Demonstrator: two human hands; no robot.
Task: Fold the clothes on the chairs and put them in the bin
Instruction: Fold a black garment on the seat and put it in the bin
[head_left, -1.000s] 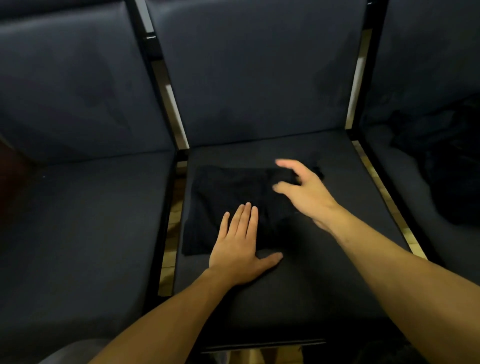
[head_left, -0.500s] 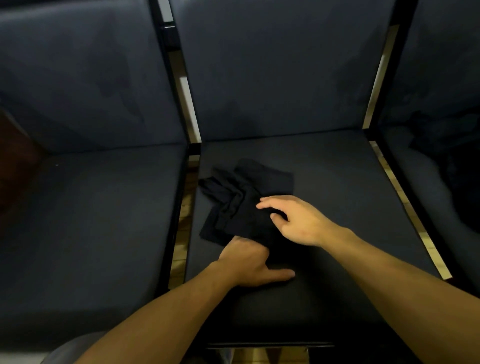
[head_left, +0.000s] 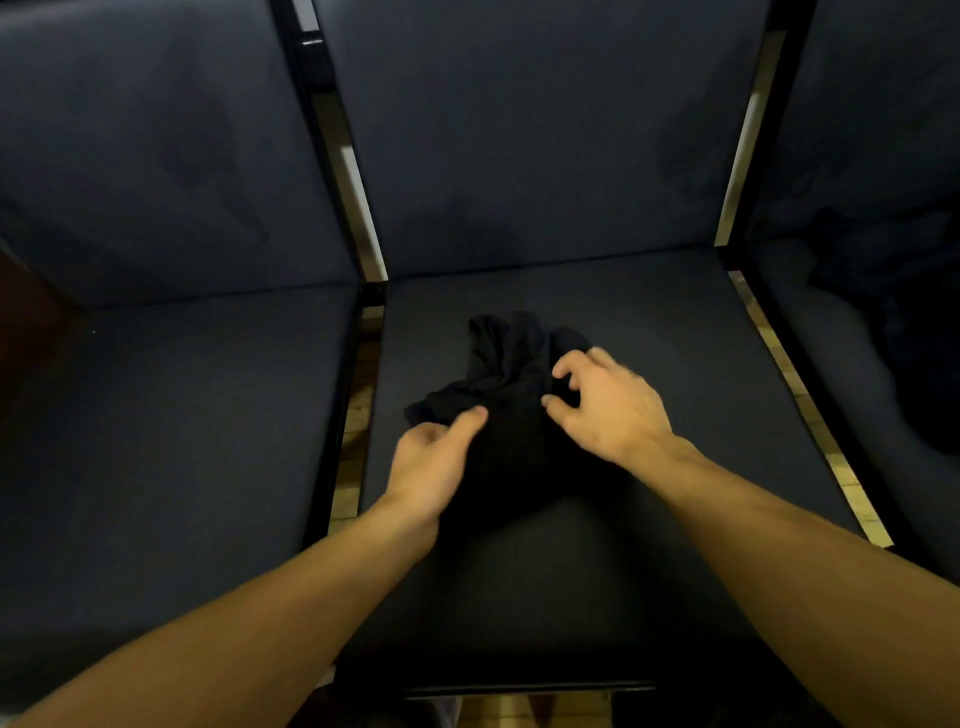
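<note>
Black garment (head_left: 511, 374) was flat on the middle chair seat (head_left: 649, 322) a second ago; now it's bunched mid-seat. My left hand (head_left: 434, 462) grips its near-left edge, my right hand (head_left: 608, 402) pinches its right side. Probably lifting it for the bin, which is out of view.
</note>
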